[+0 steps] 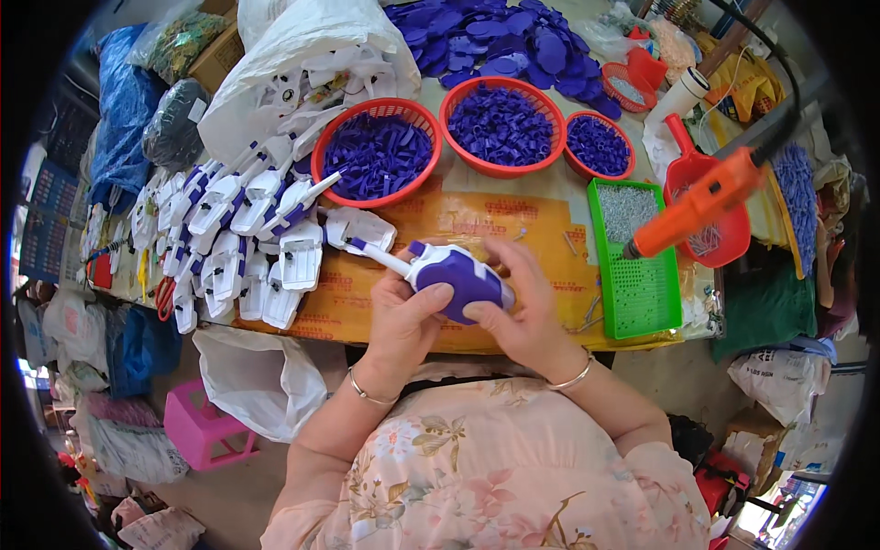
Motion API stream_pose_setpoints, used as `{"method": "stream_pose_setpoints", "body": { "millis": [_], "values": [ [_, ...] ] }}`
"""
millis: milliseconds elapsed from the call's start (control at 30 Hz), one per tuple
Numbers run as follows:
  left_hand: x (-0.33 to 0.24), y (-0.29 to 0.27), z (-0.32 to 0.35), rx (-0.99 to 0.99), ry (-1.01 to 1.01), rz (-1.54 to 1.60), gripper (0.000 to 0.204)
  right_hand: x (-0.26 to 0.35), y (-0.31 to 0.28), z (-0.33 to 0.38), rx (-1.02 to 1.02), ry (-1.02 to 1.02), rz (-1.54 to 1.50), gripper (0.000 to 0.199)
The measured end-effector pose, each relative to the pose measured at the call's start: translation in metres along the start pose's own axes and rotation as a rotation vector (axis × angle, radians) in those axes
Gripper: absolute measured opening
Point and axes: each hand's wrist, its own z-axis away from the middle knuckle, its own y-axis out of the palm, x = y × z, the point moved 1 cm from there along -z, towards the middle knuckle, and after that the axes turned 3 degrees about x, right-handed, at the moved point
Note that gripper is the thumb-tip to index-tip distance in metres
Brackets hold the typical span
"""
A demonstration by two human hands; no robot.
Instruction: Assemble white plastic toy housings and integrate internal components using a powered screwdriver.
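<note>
Between my two hands is a purple-and-white plastic housing (452, 282), rounded at the body, with a thin white stem pointing to the upper left. My left hand (406, 314) is closed on its stem side, the thumb lying on the purple face. On the other end my right hand (521, 307) grips the rounded edge, thumb on the lower side and fingers behind. Just left of my hands lies a pile of similar white-and-purple housings (247, 215), many with their hollow insides showing. One white half shell (360, 229) rests at the pile's right edge.
Red baskets of purple parts (502, 126) line the far side. Behind them is a heap of flat purple pieces (513, 41). To the right, a green tray (634, 321) holds small screws, with an orange power screwdriver (701, 203) hanging over it. A red scoop (724, 229) lies beyond.
</note>
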Motion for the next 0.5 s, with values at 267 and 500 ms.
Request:
{"method": "stream_pose_setpoints", "body": {
  "millis": [267,500],
  "values": [
    [0.001,-0.014,0.002,0.214,0.063,-0.036,0.057,0.009,-0.005,0.008,-0.026,0.101,-0.272,0.041],
    [-0.009,-0.011,0.008,0.257,0.065,-0.09,0.055,0.016,-0.009,0.01,-0.015,0.009,-0.283,0.044]
  ]
}}
